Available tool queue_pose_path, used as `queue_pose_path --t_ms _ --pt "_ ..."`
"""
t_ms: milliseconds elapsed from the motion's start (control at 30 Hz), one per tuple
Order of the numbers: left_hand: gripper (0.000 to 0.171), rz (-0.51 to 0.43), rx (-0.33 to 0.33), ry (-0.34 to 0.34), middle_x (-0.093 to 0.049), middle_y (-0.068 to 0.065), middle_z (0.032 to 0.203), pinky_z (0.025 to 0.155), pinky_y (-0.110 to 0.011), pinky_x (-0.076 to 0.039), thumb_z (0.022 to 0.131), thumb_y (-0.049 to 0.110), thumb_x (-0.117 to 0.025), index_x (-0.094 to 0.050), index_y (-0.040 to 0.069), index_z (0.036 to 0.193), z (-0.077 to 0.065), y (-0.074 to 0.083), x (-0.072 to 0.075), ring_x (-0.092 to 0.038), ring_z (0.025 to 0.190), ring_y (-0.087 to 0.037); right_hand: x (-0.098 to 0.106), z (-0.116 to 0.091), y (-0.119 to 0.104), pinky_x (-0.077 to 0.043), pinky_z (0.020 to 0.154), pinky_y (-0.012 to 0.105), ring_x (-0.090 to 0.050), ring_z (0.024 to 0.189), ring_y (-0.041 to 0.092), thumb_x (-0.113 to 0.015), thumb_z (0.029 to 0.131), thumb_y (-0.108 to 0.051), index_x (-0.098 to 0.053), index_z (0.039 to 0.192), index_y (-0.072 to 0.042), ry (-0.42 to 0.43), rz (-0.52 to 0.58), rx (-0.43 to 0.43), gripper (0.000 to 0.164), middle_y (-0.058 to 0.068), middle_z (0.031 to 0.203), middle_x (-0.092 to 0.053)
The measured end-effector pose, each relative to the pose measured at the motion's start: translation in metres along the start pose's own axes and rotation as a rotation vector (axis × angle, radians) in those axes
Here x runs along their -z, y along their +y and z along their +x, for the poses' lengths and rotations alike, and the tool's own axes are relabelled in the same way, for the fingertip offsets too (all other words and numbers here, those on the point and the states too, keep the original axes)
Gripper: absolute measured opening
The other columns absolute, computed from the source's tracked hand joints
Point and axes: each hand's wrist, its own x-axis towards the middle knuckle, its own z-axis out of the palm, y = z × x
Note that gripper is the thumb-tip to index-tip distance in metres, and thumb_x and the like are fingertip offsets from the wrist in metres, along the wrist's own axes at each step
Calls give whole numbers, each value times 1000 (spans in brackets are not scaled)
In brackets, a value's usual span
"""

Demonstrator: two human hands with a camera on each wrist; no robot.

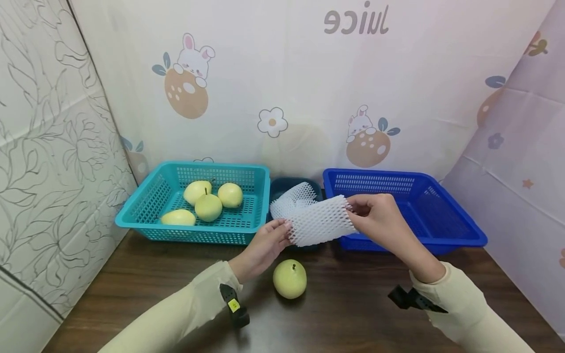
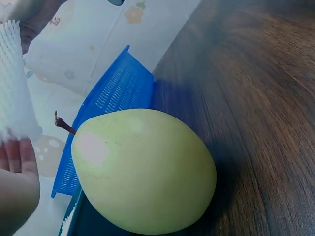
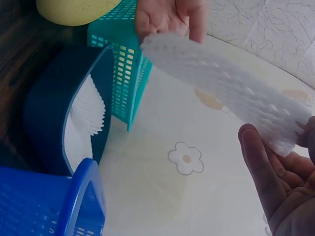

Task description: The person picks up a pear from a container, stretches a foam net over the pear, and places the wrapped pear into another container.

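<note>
A white foam fruit net (image 1: 321,220) is stretched out flat between both hands above the table. My left hand (image 1: 265,245) holds its left end with thumb and fingertips. At the opposite end, my right hand (image 1: 381,218) pinches the edge of the net, thumb and fingers also visible in the right wrist view. Below the net, a yellow-green pear (image 1: 289,279) stands on the table with its stem up, close to the left hand. That same pear (image 2: 145,172) fills the middle of the left wrist view.
A teal basket (image 1: 190,233) with several pears (image 1: 208,207) stands at the left. Behind the hands, a small dark teal bin (image 3: 47,108) contains more white foam nets (image 3: 86,115). On the right is a blue basket (image 1: 459,235). A printed curtain (image 1: 300,73) hangs behind the brown wooden table (image 1: 344,314).
</note>
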Motion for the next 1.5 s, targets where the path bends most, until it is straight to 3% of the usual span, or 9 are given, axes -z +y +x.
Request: queue_pose_path --t_ms 133,400,700,900,1067,1267,1500 --pt "13 -85 -15 -20 -53 -3 103 84 -25 -44 102 13 -43 -47 3 109 -1 -1 0 -52 94 -13 -2 -1 1 -51 54 23 -62 61 15 -71 79 4 -72 88 3 8 12 -15 9 10 78 -69" --pt "40 -152 -13 -52 -49 -9 126 98 -33 -39 103 18 -41 -36 -5 136 -1 -2 -4 -48 115 -16 -13 -3 1 -52 57 23 -63 63 13 -71 78 5 -72 86 1 12 63 -10 9 8 79 -70" --pt "43 -219 -7 -21 -46 -11 134 102 -38 -35 104 19 -39 -32 -2 141 -1 -4 -5 -46 121 -18 -21 -6 -6 -52 58 22 -63 64 13 -72 80 1 -73 89 1 38 113 -12 9 8 80 -69" --pt "46 -302 -2 -42 -37 -13 143 106 -39 -31 105 18 -36 -25 0 145 -2 1 0 -38 129 -22 -20 -7 -2 -54 57 30 -66 63 19 -62 93 -9 -69 96 6 40 386 -50 18 14 78 -68" --pt "45 -365 45 -84 -36 -11 144 104 -38 -34 105 20 -33 -26 5 147 -6 8 1 -38 129 -21 -26 -7 6 -55 65 36 -68 74 24 -56 97 -12 -64 107 8 -60 543 -158 24 22 87 -66" --pt "45 -354 98 -164 -41 -8 139 100 -38 -37 106 24 -29 -25 8 147 -10 13 -5 -43 123 -19 -50 -12 8 -55 67 38 -68 77 23 -55 96 -8 -58 113 12 -181 672 -311 27 19 90 -67" --pt "48 -318 122 -220 -34 -9 143 107 -43 -27 106 27 -25 -19 9 150 -13 15 -12 -36 128 -21 -74 -17 2 -53 79 36 -63 89 19 -49 99 -16 -48 125 13 -298 921 -446 39 14 107 -62"
